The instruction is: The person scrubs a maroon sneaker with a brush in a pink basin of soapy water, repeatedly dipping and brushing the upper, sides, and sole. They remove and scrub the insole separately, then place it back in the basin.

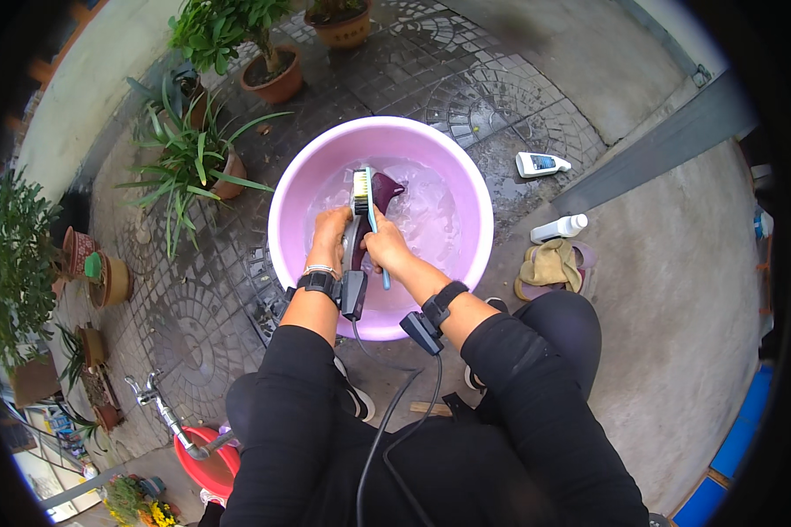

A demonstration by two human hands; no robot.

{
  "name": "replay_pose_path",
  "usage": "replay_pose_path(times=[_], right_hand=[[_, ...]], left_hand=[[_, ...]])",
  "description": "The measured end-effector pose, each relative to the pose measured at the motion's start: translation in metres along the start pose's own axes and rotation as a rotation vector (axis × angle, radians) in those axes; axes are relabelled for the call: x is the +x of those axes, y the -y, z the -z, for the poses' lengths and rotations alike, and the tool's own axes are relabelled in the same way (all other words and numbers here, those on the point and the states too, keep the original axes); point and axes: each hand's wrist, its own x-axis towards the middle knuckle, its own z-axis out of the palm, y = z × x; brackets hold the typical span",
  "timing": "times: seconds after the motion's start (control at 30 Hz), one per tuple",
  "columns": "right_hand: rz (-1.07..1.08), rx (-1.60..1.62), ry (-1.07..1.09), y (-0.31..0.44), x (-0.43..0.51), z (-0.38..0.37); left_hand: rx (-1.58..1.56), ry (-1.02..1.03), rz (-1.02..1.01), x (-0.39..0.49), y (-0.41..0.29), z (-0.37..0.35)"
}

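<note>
A large pink plastic basin (470, 263) with sudsy water stands before me. Over it, my left hand (330, 228) grips a dark purple shoe or boot (385, 190), whose exact kind I cannot tell; a pale sole edge shows along its left side. My right hand (387, 244) is closed around the light blue handle of a scrubbing brush (362, 191). The brush head, with yellow and black bristles, lies against the upper left part of the purple item. Both wrists wear black straps with cabled modules.
White bottles lie to the right, one (539, 165) farther off and one (559, 228) nearer, beside a tan cloth (551, 265) on slippers. Potted plants (273, 78) line the left and back. A metal tap (146, 390) rises over a red basin (205, 461) at lower left.
</note>
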Motion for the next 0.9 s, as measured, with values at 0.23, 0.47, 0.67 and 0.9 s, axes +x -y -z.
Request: replay_pose_path(times=[0.23,0.47,0.67,0.9], right_hand=[[-0.031,0.157,0.026,0.002,0.002,0.005],[-0.036,0.249,0.069,0.008,0.000,0.011],[-0.054,0.243,0.054,0.007,0.000,0.013],[-0.028,0.186,0.041,0.007,0.001,0.013]], left_hand=[[0.102,-0.007,-0.058,0.012,0.002,-0.002],[0.024,0.101,-0.082,0.014,-0.003,0.008],[0.012,0.039,-0.074,0.006,-0.006,0.001],[0.056,0.050,-0.084,0.009,-0.005,-0.003]])
